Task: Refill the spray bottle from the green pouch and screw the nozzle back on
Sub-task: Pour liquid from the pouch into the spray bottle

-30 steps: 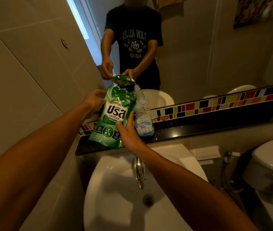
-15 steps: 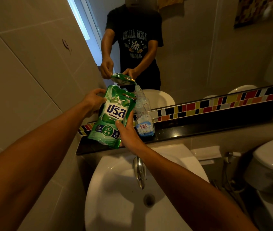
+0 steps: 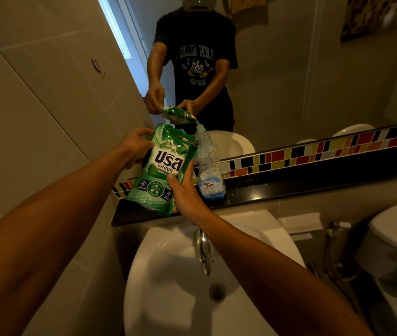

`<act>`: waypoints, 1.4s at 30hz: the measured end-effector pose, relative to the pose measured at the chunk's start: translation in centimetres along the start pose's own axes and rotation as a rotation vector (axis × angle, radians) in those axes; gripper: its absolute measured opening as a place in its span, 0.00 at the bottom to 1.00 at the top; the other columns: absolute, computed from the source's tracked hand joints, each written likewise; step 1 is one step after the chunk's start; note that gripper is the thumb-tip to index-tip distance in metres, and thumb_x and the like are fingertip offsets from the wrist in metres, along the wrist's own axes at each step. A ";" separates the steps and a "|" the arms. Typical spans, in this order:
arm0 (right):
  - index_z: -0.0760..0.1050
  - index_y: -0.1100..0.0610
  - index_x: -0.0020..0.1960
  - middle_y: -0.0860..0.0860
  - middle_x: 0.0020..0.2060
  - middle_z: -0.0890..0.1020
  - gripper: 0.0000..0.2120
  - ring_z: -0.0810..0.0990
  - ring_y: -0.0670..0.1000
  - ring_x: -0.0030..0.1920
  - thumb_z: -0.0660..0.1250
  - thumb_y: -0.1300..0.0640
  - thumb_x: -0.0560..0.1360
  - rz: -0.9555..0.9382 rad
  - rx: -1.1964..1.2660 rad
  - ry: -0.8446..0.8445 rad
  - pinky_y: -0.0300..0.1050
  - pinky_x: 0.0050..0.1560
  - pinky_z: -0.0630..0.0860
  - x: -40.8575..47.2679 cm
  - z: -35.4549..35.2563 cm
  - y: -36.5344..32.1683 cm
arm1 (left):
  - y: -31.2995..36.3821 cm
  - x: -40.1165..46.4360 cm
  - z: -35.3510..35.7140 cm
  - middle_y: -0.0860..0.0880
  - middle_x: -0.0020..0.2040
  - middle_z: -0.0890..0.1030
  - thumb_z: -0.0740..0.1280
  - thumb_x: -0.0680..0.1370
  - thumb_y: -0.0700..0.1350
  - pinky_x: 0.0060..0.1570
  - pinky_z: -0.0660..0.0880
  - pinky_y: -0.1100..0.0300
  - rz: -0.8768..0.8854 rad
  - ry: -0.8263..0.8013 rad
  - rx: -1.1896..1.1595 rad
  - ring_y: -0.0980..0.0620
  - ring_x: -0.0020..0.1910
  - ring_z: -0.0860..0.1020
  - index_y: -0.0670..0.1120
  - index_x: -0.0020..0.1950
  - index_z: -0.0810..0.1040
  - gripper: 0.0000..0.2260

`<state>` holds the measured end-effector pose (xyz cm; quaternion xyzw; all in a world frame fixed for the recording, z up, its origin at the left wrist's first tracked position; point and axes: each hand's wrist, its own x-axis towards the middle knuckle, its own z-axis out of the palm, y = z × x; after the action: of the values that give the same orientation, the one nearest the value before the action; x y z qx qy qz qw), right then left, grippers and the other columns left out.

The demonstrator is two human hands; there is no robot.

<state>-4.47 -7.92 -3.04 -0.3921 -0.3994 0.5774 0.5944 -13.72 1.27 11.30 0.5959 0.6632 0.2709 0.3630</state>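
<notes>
A person is tilting the green pouch (image 3: pixel 162 169) toward the open neck of the spray bottle (image 3: pixel 209 177), which is standing uncapped on the dark ledge (image 3: pixel 289 187) above the sink (image 3: pixel 168 275). The pouch's long axis is running from seven o'clock up to one o'clock, its upper corner touching or just beside the bottle's mouth. The left hand (image 3: pixel 135 146) is pinching the top edge, fingers closed on it; the right hand (image 3: pixel 185 192), nearer the bottle, is gripping the lower edge. Compared with a second ago, pouch, bottle and both hands are holding almost the same positions. The nozzle is not in view.
</notes>
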 end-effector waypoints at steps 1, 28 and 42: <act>0.36 0.37 0.82 0.54 0.77 0.71 0.40 0.80 0.55 0.66 0.60 0.55 0.85 0.001 0.001 0.001 0.67 0.68 0.76 0.0 0.0 -0.1 | 0.1 0.0 0.0 0.45 0.44 0.81 0.62 0.82 0.38 0.36 0.77 0.55 0.001 -0.002 0.002 0.50 0.39 0.80 0.50 0.71 0.71 0.18; 0.36 0.37 0.82 0.52 0.76 0.72 0.38 0.79 0.56 0.68 0.59 0.53 0.86 0.024 -0.009 0.005 0.68 0.66 0.77 -0.6 0.9 -1.2 | 1.1 -0.7 -0.6 0.45 0.46 0.80 0.61 0.82 0.37 0.33 0.75 0.57 0.004 -0.015 0.051 0.50 0.41 0.80 0.50 0.71 0.71 0.18; 0.33 0.40 0.83 0.54 0.77 0.71 0.39 0.78 0.58 0.70 0.59 0.55 0.87 0.050 0.018 0.010 0.69 0.68 0.75 -0.9 1.2 -1.9 | 1.6 -0.8 -1.0 0.44 0.48 0.80 0.61 0.82 0.37 0.34 0.76 0.56 0.009 -0.011 0.062 0.49 0.42 0.80 0.49 0.72 0.70 0.19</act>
<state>-4.84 -8.82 -0.86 -0.3994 -0.3812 0.5936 0.5855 -13.55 0.81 13.23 0.6112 0.6665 0.2487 0.3469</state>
